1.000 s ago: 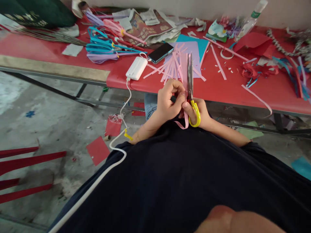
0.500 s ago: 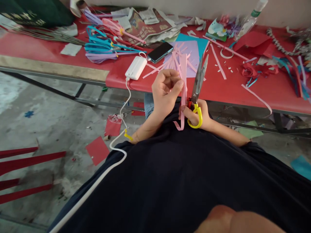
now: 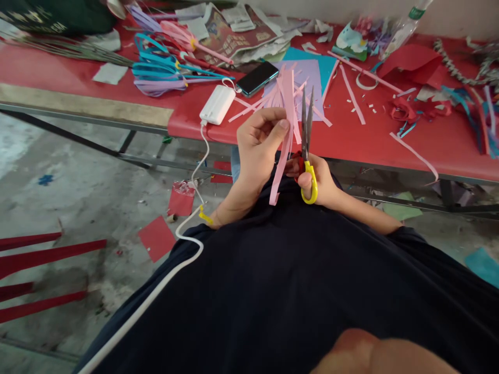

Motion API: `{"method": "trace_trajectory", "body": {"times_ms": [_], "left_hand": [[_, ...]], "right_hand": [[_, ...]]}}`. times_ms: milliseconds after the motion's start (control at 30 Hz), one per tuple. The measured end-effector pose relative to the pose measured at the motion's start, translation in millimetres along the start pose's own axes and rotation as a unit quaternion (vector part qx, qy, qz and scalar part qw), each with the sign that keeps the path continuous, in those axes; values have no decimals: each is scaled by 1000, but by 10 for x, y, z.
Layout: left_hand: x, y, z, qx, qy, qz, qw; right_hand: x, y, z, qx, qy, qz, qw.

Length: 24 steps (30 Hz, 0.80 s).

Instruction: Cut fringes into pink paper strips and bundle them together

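Craft workspace: red worktable (image 3: 351,143), paper strips (image 3: 289,93), scrap-littered concrete floor (image 3: 89,197)

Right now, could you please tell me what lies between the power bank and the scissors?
Between the power bank and the scissors, the head view shows the left hand pinching a pink strip, the strip nearer the scissors.

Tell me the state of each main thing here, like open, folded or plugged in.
Left hand: pinching pink strip.
Right hand: holding scissors, thumb in yellow handle.
Scissors: slightly open, tips up.
Pink strip: lower tip bent over.
Phone: lying flat, screen dark.
White box: cable plugged in.
Newspaper: crumpled.
Bottle: tilted, top out of frame.
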State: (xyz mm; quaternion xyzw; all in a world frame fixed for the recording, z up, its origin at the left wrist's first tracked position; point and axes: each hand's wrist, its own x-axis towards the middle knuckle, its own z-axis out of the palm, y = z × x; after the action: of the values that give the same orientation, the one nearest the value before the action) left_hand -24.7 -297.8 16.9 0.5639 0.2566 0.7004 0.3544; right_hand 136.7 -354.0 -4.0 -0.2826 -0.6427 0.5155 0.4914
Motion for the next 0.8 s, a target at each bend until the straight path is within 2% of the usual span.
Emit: {"method": "trace_trajectory", "body": {"times_ms": [233, 400, 567, 667, 800], "left_hand": [[-75, 70, 59, -28, -2, -55, 998], [-141, 47, 73, -20, -31, -44, 998], [-187, 107, 89, -3, -81, -43, 996], [-200, 156, 78, 11, -110, -54, 992], [-180, 188, 52, 23, -126, -75, 989]], "right_hand": [[8, -2, 23, -15, 27, 15, 999], [71, -121, 84, -34, 138, 19, 990], [133, -211, 83, -82, 201, -24, 976], [134, -217, 69, -84, 219, -38, 971], [115, -206, 53, -68, 211, -35, 974]]}}
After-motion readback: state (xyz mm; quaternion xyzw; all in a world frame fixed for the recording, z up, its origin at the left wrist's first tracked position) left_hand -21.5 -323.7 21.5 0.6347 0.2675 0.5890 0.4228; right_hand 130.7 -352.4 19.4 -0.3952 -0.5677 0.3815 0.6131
